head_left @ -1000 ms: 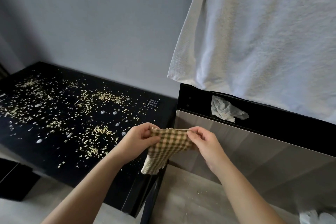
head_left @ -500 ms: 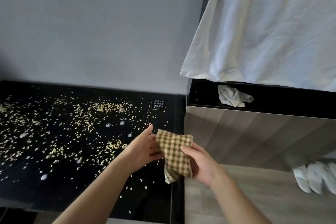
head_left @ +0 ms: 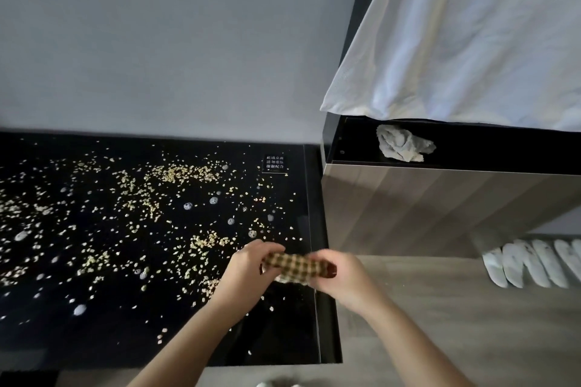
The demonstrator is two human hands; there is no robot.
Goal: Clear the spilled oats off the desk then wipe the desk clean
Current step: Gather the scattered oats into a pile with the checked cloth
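Pale oats lie scattered over most of the black glass desk, with a few whitish wet blobs among them. Over the desk's right front corner, both hands hold a small brown-and-cream checked cloth bunched into a short roll. My left hand grips its left end. My right hand grips its right end, fingers curled round it. The cloth hangs just above the desk surface.
A wood-fronted cabinet stands right of the desk, with a crumpled grey rag in its dark recess. A white sheet hangs above it. White slippers lie on the wooden floor. A small label sits at the desk's back right.
The cloth hung open between the hands a second ago; it is now bunched into a short horizontal roll. The view has tilted down, so the hands sit lower over the desk corner.
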